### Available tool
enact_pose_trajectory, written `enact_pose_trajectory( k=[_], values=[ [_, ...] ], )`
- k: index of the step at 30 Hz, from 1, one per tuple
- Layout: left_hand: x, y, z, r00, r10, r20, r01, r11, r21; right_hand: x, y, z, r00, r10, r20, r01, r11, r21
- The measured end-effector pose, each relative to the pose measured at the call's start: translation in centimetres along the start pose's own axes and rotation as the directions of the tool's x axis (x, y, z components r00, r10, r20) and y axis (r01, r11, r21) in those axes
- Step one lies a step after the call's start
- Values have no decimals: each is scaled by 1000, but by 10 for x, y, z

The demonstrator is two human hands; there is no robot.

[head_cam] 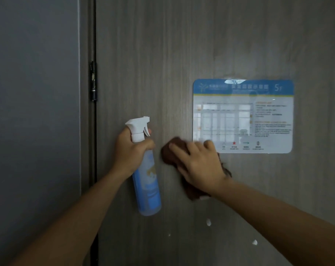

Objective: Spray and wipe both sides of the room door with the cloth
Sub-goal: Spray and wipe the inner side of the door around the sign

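Matt woodgrain door (162, 54), glossy sign (243, 116), fuzzy cloth (170, 152).

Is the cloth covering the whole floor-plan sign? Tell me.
No: the right hand presses the brown cloth on the door beside the sign.

The spray bottle (146, 169) hung in the left hand (132, 150), left of the cloth (168, 154) under the right hand (199, 164) on the door (162, 54). A sign (243, 116) sat just right above the cloth; the hinge (93, 81) lay far left.
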State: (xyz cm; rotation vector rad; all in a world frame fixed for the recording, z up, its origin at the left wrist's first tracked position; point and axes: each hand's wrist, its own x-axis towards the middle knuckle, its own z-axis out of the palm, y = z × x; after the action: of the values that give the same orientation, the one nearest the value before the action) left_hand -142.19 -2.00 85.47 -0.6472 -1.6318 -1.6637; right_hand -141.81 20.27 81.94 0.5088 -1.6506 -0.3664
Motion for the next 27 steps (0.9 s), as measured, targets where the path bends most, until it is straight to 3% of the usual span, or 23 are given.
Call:
enact_pose_trajectory(
  k=[3, 5, 7, 11, 13, 18, 20, 23, 27],
  values=[
    [-6, 2, 0, 1000, -2, -3, 2, 1000, 25, 29, 5, -5, 982, 189, -16, -189, 982, -15],
    [-18, 1, 0, 1000, 2, 13, -2, 998, 65, 25, -5, -4, 975, 222, -16, -222, 975, -21],
    [-36, -5, -1, 1000, -8, 11, 7, 995, 99, 1, -20, 1, 986, 164, 7, -164, 986, 22],
    [-75, -26, -7, 998, -66, -5, 67, 994, 85, -68, -36, 9, 991, -90, 96, 80, 992, 101],
    [-89, -36, -10, 996, -91, -13, 92, 993, 68, -76, -33, 11, 990, -110, 89, 100, 989, 111],
    [-100, -50, -9, 993, -118, -30, 120, 989, 91, -30, -6, 1, 973, 230, 33, -231, 970, 68],
    [-101, -51, -7, 993, -111, -28, 114, 989, 93, -26, -6, -1, 964, 261, 39, -263, 963, 50],
    [-102, -50, -6, 994, -101, -47, 104, 992, 70, -42, -19, 4, 977, 203, 58, -208, 973, 104],
    [-107, -49, -5, 992, -116, -42, 119, 990, 76, -56, -24, 5, 996, 19, 90, -28, 994, 107]
  ],
)
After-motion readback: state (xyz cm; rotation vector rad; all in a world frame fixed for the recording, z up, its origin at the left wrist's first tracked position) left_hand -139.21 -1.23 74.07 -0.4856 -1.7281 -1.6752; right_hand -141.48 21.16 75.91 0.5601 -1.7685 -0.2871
